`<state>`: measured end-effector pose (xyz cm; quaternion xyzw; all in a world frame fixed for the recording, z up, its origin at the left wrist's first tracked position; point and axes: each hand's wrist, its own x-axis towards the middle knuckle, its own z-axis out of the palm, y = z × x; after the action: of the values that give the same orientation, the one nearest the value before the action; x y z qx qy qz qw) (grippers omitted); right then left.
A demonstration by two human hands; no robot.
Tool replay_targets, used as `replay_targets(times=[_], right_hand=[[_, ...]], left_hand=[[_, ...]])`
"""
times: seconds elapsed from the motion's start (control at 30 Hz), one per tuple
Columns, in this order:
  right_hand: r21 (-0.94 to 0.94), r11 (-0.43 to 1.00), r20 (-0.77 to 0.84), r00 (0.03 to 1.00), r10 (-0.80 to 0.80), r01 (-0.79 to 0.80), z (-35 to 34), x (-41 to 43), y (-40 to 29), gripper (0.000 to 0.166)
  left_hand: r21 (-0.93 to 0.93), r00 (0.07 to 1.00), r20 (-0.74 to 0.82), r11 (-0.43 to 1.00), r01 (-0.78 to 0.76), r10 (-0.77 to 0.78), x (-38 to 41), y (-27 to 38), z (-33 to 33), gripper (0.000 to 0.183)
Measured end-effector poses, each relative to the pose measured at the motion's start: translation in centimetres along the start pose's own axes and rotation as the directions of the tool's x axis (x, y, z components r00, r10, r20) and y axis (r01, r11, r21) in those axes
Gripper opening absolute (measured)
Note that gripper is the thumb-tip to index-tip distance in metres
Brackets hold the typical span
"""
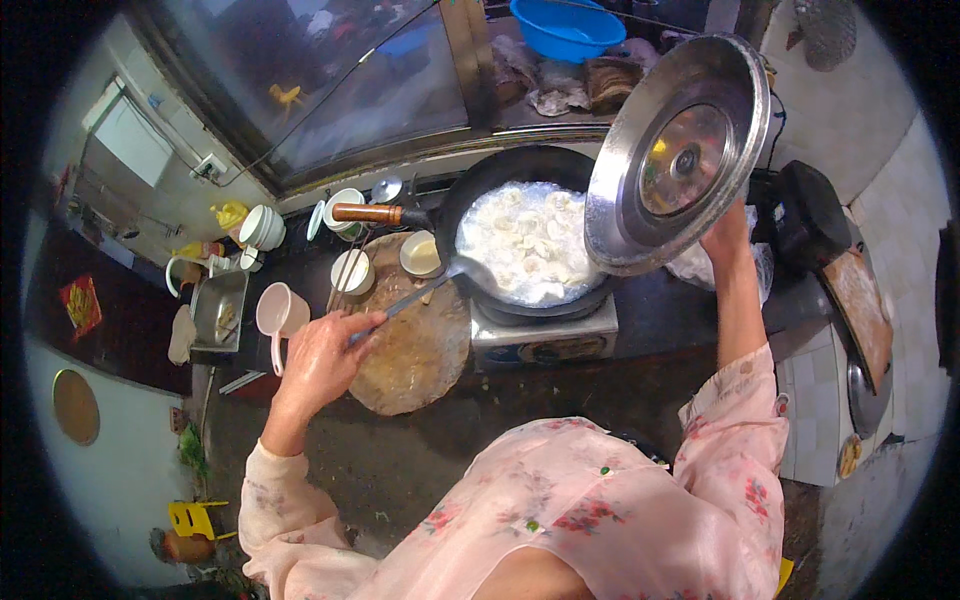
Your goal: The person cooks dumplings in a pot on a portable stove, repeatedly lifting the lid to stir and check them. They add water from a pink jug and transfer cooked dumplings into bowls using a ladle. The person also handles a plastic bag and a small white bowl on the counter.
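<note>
A black wok [551, 157] with a wooden handle sits on a metal stove [544, 334], with pale dumplings [529, 236] in whitish, foamy liquid inside. My left hand [330, 360] is closed around the handle of a metal cooking spatula [416, 296], whose head rests at the wok's left rim. On the right, my right hand [727, 229] holds up a large metal wok lid [622, 187], tilted with its glass centre showing; the lid hides most of my fingers. The lid overlaps the wok's right side in view.
Left of the wok lies a round wooden chopping board [409, 360] with a white bowl [352, 272], chopsticks [352, 262] and another bowl [420, 255]. Farther left stand a pink dipper [283, 309] and a small sink [219, 311]. A black appliance [814, 214] and plastic bags are at right.
</note>
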<state>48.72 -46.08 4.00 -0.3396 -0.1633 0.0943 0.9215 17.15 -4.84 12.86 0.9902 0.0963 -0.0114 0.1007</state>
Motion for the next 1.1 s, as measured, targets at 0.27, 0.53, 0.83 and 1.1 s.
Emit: replay_targets(times=[0.27,0.53,0.83,1.1], right_hand=[[-0.067,0.996,0.034,0.997,0.067,-0.064,0.9,0.9,1.5,0.028],[-0.304,0.945,0.042,0.993,-0.114,0.121,1.9,-0.7,0.6,0.031],[-0.102,0.994,0.036,0.999,-0.023,0.027,0.6,-1.1,0.1,0.035],[-0.083,0.996,-0.083,0.996,-0.019,0.012,-0.2,-0.4,0.7,0.037]], left_hand=[[-0.019,0.965,-0.159,0.976,-0.216,0.21,0.5,0.7,7.3,0.03],[-0.123,0.969,-0.213,0.98,-0.154,0.126,4.9,5.2,13.1,0.026],[-0.149,0.96,-0.275,0.984,-0.095,0.052,9.5,8.5,16.2,0.025],[-0.683,0.965,-0.164,0.729,0.037,-0.202,11.7,5.9,17.0,0.032]])
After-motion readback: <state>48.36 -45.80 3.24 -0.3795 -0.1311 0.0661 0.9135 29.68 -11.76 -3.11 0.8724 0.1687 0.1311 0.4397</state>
